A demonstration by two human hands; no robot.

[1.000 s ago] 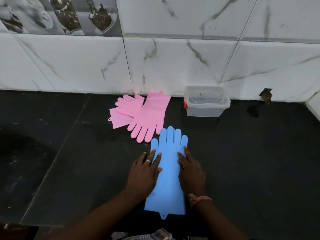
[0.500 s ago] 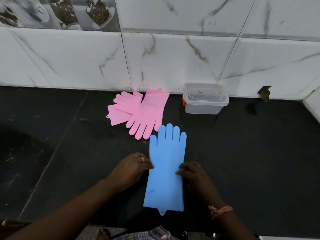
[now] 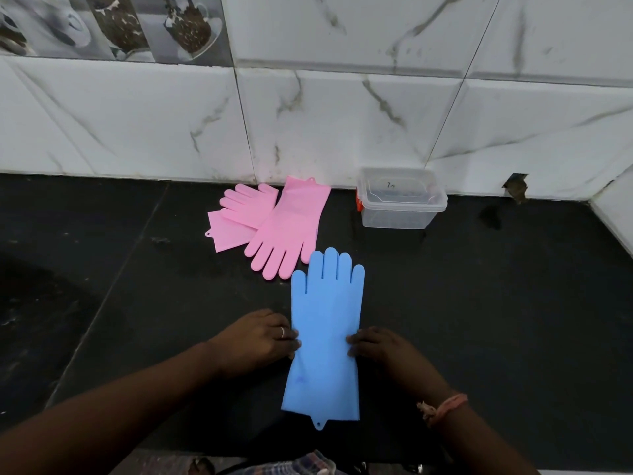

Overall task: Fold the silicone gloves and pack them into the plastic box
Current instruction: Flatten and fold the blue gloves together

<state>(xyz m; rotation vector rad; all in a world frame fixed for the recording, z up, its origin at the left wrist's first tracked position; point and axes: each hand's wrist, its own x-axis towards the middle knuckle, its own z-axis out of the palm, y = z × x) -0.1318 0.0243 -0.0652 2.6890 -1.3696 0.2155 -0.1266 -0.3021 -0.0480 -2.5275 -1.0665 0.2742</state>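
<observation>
A blue silicone glove (image 3: pixel 325 320) lies flat on the black counter, fingers pointing toward the wall, cuff near me. My left hand (image 3: pixel 257 341) has its curled fingertips on the glove's left edge at mid-length. My right hand (image 3: pixel 380 347) pinches the right edge opposite it. Two pink gloves lie further back: one (image 3: pixel 291 228) flat with its fingers toward me, and another (image 3: pixel 239 214) to its left, partly under it. The clear plastic box (image 3: pixel 397 219) stands by the wall at the back right with its lid on.
The white marble-tiled wall (image 3: pixel 342 125) closes the back of the black counter (image 3: pixel 496 320). An orange clip (image 3: pixel 359 204) shows on the box's left side. The counter's front edge runs just below the glove's cuff.
My hands have slid off the top of the blue glove and back toward me, out to its two side edges, with the fingers now curled. The glove lies where it was.
</observation>
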